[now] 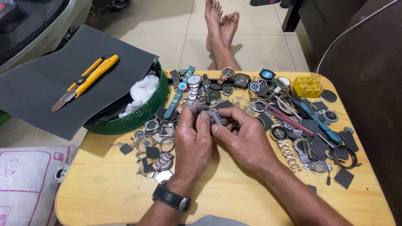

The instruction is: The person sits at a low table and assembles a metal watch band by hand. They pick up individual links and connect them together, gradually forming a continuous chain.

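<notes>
Metal watch band (pixel 215 117) between both hands' fingers (pixel 204 121), beside green basket (pixel 142 113).

Both forearms reach forward with knuckles up, the left hand (pixel 193 140) and right hand (pixel 244 140) touching, each fingertip grip pinched shut and meeting just ahead of the knuckles.

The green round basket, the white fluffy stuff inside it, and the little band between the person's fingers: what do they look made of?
Green round basket: likely moulded plastic, given its even woven-look lattice and slight sheen. White fluffy stuff: seemingly cotton wool, soft and wispy. Silver linked band, pinched between left hand and right hand: apparently metal, grey and glinting.
</notes>
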